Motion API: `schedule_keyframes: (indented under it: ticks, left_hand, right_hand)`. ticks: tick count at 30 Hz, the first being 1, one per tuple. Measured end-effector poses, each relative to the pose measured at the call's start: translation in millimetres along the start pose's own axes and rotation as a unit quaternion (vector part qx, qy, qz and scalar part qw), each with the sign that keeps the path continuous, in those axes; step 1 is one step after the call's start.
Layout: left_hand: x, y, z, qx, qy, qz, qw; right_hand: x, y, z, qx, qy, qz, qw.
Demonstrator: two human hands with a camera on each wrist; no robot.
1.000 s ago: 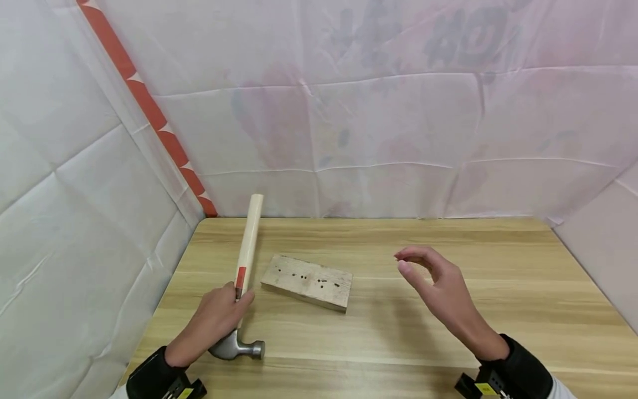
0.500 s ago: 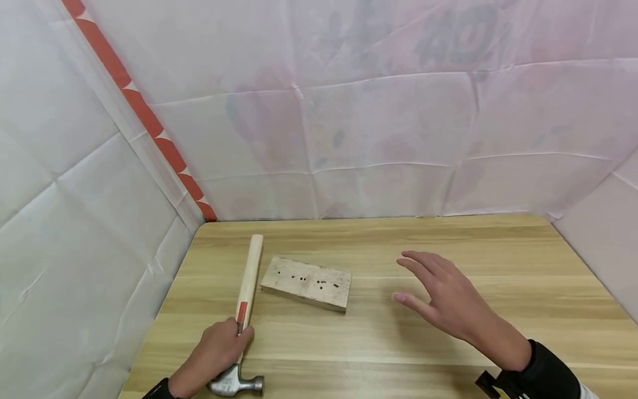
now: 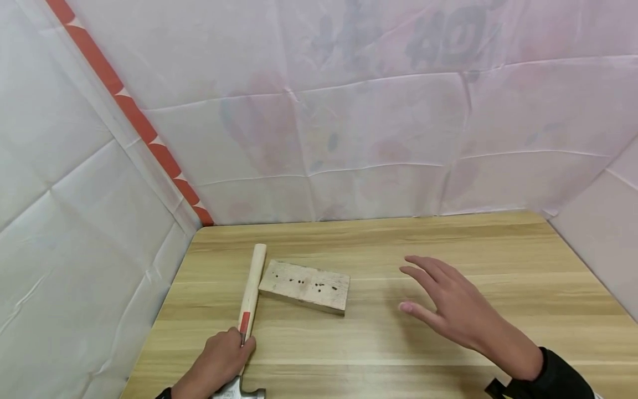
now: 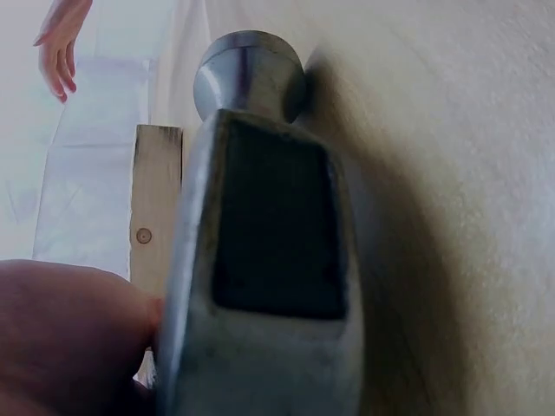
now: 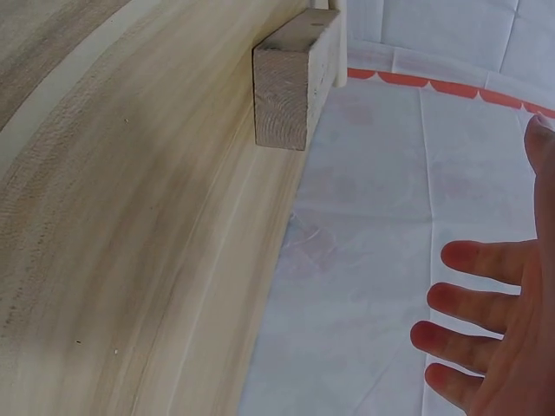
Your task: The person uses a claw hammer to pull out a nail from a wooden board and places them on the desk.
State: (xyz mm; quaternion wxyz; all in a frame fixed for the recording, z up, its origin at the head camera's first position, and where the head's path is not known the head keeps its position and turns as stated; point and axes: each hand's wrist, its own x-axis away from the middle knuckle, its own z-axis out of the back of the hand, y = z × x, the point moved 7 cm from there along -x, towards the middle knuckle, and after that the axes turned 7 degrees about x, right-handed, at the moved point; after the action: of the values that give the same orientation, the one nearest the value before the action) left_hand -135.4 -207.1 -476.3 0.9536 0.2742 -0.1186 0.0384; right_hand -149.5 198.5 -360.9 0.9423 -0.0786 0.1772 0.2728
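Observation:
My left hand (image 3: 219, 357) grips a claw hammer (image 3: 253, 282) by its pale wooden handle, close to the metal head. The handle points away from me, with a red label just beyond the fingers. In the left wrist view the hammer head (image 4: 269, 347) fills the middle, its round face up top. Just right of the handle lies a wooden block (image 3: 305, 287) with several small dark holes in its top. My right hand (image 3: 458, 305) hovers over the table to the right of the block, fingers spread and holding nothing; the right wrist view shows its fingers (image 5: 473, 303) apart.
The wood-grain table (image 3: 399, 354) runs back to a white sheet wall (image 3: 374, 127). Another white sheet (image 3: 85, 221) closes off the left side, and an orange-red strip (image 3: 134, 119) marks the corner. A sheet also stands along the right edge.
My left hand has drawn the hammer toward me, its head now partly out of the head view. My right hand's fingers have opened from a near pinch, and it has moved slightly nearer.

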Motion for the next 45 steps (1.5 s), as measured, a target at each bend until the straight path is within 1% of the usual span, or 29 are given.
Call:
schedule_keyframes:
  ticks: [2, 7, 9, 10, 12, 13, 16, 18, 20, 23, 26, 28, 30, 35, 39, 41, 42, 43, 44, 45]
  left_hand:
    - [0.3, 0.5, 0.5, -0.009, -0.003, 0.000, 1.0000]
    - [2.0, 0.1, -1.6, -0.036, -0.026, 0.007, 0.9990]
    - [3.0, 1.3, -1.9, -0.051, -0.027, 0.000, 0.9983]
    - [3.5, 2.8, -1.9, -0.058, -0.023, -0.011, 0.9980]
    - [4.0, 6.1, -1.7, -0.075, -0.008, -0.034, 0.9966]
    - [4.3, 8.8, -0.9, -0.086, 0.004, -0.052, 0.9949]
    - [5.2, 15.9, 1.2, -0.122, 0.043, -0.097, 0.9869]
    - [6.2, 20.3, 2.4, -0.144, 0.067, -0.122, 0.9796]
    - [7.5, 23.8, 3.2, -0.159, 0.084, -0.135, 0.9743]
    - [9.8, 28.2, 2.8, -0.174, 0.102, -0.153, 0.9674]
    - [11.8, 31.3, 2.7, -0.180, 0.112, -0.159, 0.9642]
    - [12.4, 32.8, 2.5, -0.180, 0.114, -0.160, 0.9639]
    - [12.2, 33.7, 2.4, -0.180, 0.112, -0.154, 0.9652]
    - [9.8, 33.5, 0.9, -0.185, 0.089, -0.131, 0.9700]
    - [8.6, 36.6, 4.2, -0.205, 0.080, -0.125, 0.9674]
    - [8.5, 41.9, 9.9, -0.215, 0.086, -0.131, 0.9640]
    - [9.0, 46.4, 14.4, -0.218, 0.096, -0.141, 0.9610]
    - [9.7, 51.8, 19.9, -0.218, 0.113, -0.156, 0.9568]
    - [10.2, 58.4, 25.9, -0.221, 0.130, -0.173, 0.9512]
    - [11.0, 66.1, 32.7, -0.224, 0.149, -0.193, 0.9436]
  right_hand:
    - [1.3, 0, -1, 0.000, -0.001, -0.003, 1.0000]
    - [4.0, -1, -4, -0.005, -0.006, -0.006, 0.9999]
    - [4.6, -2, -5, -0.008, -0.008, -0.004, 0.9999]
    - [4.9, -2, -5, -0.009, -0.008, -0.004, 0.9999]
    - [5.2, -2, -5, -0.010, -0.006, -0.002, 0.9999]
    - [5.3, -2, -4, -0.010, -0.005, -0.001, 0.9999]
    - [5.8, -2, -4, -0.010, -0.003, 0.000, 0.9999]
    - [6.4, -1, -4, -0.010, -0.003, -0.001, 0.9999]
    - [7.3, -1, -4, -0.010, -0.004, -0.002, 0.9999]
    - [8.8, -1, -3, -0.010, -0.007, -0.003, 0.9999]
    - [10.0, -1, -2, -0.011, -0.012, -0.004, 0.9999]
    - [10.8, 0, -2, -0.013, -0.016, -0.005, 0.9998]
    - [11.6, 0, -3, -0.016, -0.021, -0.008, 0.9996]
    - [14.1, 2, -5, -0.018, -0.029, -0.013, 0.9993]
    - [14.7, 2, -4, -0.015, -0.026, -0.012, 0.9995]
    - [14.4, 3, -2, -0.012, -0.021, -0.011, 0.9996]
    - [14.1, 4, -1, -0.010, -0.017, -0.010, 0.9997]
    - [13.7, 4, 1, -0.009, -0.013, -0.010, 0.9998]
    - [13.3, 5, 3, -0.006, -0.009, -0.009, 0.9999]
    - [12.7, 6, 6, -0.003, -0.006, -0.009, 0.9999]
